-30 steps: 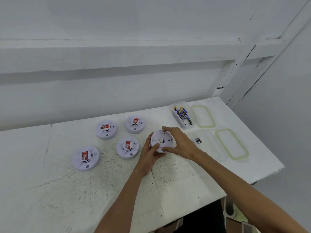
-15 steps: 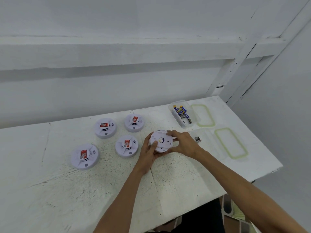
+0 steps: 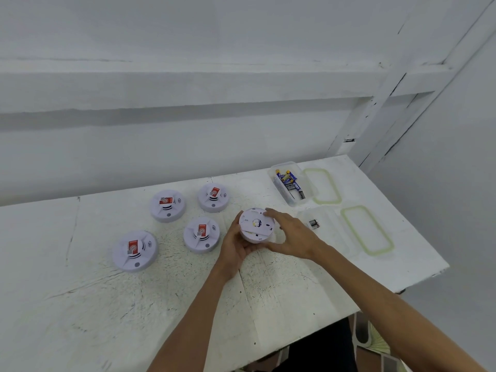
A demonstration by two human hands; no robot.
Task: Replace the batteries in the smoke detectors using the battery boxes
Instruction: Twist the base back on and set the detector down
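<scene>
1. Left hand (image 3: pixel 236 248) cups the held detector (image 3: pixel 256 224) from below and the left side, grip wrapped on its rim. It prob. acts as the anchor so the body can't spin.
2. Right hand (image 3: pixel 294 237) arches over the right edge, fingertips on the upper rim, thumb low. The grip is closed on the detector's back part, looks set up for a twist.
3. Held detector is mid-bench (image 3: pixel 161 304), lifted just off it, back side up and tilted toward the camera. The back plate looks skewed vs the body, so I judge it partly unlocked.
4. Other detectors (image 3: pixel 201 234), four of them, lie flat to the left w/ red labels up, apart from each other. Prob. the queue.
5. Far battery box (image 3: pixel 309 183) is open at right rear and holds several blue/yellow batts.
6. Near battery box (image 3: pixel 331 233) is just right of the right hand w/ dark batt(s), count unclear. Likely one box is fresh stock and one spent, can't tell which.
7. Lids (image 3: pixel 366 230) w/ green seals lie flat beside each box, leaving both boxes open to reach.
8. Step: opening a unit. No swap visible yet.
</scene>
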